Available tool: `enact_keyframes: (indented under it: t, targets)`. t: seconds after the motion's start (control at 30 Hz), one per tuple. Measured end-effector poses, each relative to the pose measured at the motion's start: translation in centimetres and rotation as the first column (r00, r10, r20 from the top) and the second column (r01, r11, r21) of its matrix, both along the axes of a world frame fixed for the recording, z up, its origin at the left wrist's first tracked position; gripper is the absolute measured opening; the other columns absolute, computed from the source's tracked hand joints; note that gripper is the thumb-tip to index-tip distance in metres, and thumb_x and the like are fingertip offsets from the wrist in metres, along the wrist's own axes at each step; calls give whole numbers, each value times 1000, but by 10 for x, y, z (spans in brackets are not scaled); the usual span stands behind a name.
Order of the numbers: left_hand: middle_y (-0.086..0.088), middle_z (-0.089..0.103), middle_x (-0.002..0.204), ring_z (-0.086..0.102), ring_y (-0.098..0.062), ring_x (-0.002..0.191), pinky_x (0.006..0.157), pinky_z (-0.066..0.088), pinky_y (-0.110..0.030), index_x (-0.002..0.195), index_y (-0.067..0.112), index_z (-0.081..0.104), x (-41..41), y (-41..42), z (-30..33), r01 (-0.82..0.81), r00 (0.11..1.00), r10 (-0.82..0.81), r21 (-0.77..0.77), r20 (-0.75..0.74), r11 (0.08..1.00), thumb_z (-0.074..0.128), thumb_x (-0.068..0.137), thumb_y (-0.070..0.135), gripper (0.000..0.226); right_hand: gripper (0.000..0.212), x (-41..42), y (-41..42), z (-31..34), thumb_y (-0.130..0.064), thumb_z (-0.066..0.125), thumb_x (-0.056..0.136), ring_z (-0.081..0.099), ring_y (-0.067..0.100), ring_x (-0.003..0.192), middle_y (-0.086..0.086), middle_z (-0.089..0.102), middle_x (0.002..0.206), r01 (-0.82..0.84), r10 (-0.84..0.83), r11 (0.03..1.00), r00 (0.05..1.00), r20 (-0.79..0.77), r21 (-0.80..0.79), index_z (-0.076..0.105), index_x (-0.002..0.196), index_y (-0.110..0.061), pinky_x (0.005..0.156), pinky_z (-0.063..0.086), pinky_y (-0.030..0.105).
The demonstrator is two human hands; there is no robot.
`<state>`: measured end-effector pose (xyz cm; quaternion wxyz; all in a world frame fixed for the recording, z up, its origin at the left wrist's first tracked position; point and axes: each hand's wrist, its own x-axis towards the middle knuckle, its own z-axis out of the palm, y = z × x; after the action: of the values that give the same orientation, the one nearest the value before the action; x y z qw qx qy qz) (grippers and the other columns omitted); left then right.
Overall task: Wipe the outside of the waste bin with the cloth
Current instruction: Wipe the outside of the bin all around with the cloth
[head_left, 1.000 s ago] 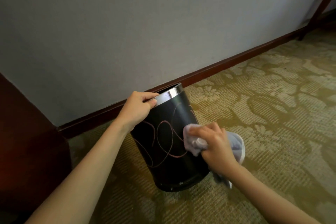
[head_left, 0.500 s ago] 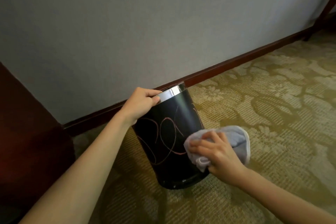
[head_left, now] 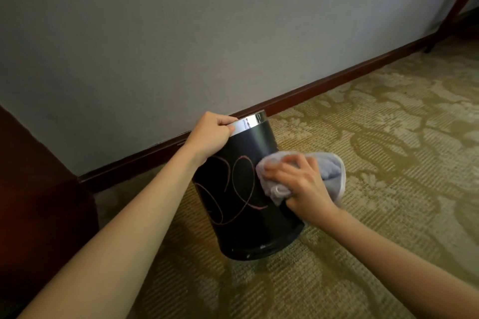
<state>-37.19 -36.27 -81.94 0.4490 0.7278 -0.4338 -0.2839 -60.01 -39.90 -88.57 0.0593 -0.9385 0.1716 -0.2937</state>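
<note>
A black round waste bin [head_left: 241, 217] with pink scribbled lines and a shiny metal rim stands on the carpet, tilted away from me toward the wall. My left hand [head_left: 211, 133] grips the rim at its near left side. My right hand [head_left: 300, 184] holds a bunched pale grey cloth [head_left: 329, 168] and presses it against the bin's right side, about halfway up. The far side of the bin is hidden.
A grey wall with a dark red skirting board [head_left: 324, 85] runs just behind the bin. Dark wooden furniture [head_left: 39, 215] stands at the left. A patterned green-gold carpet [head_left: 388, 163] stretches to the right, and a dark wooden leg [head_left: 451, 8] rises at the far right.
My right hand has moved the cloth up the bin's right side from its lower part. My left hand has kept its grip on the rim.
</note>
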Motion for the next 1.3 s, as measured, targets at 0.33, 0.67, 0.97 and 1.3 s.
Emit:
enact_keyframes:
  t: [0.33, 0.67, 0.97, 1.3]
  targets:
    - [-5, 72, 94, 64, -23, 93, 85, 53, -38, 91, 24, 75, 1, -12, 8, 45, 999, -44, 66, -10, 997, 50, 87, 7, 30, 37, 11, -27, 35, -1, 73, 59, 56, 34, 95, -5, 70, 106, -11, 5, 998, 996, -94, -61, 73, 94, -14, 73, 41, 48]
    - [5, 69, 73, 61, -9, 71, 71, 49, -23, 92, 24, 73, 35, 2, 6, 0, 997, 4, 53, -79, 999, 51, 86, -3, 35, 30, -23, 23, -38, -16, 67, 77, 53, 26, 96, -10, 65, 118, -188, 173, 979, 972, -156, -81, 69, 106, -20, 73, 40, 43]
    - [1, 68, 70, 60, -9, 67, 66, 48, -21, 83, 26, 73, 0, -15, 12, 10, 1000, -10, 6, -15, 1000, 48, 80, -5, 40, 33, 19, -12, 28, -11, 67, 62, 57, 34, 95, -6, 70, 106, 1, -4, 998, 999, -49, -56, 74, 94, -15, 72, 40, 45]
    - [3, 69, 72, 62, -11, 71, 75, 49, -23, 87, 24, 75, 4, -17, 14, -12, 1000, 13, 56, -7, 998, 50, 81, -2, 36, 28, -28, 24, -35, -13, 66, 76, 52, 28, 99, -10, 65, 116, -208, 176, 968, 963, -206, -142, 70, 103, -19, 76, 37, 41]
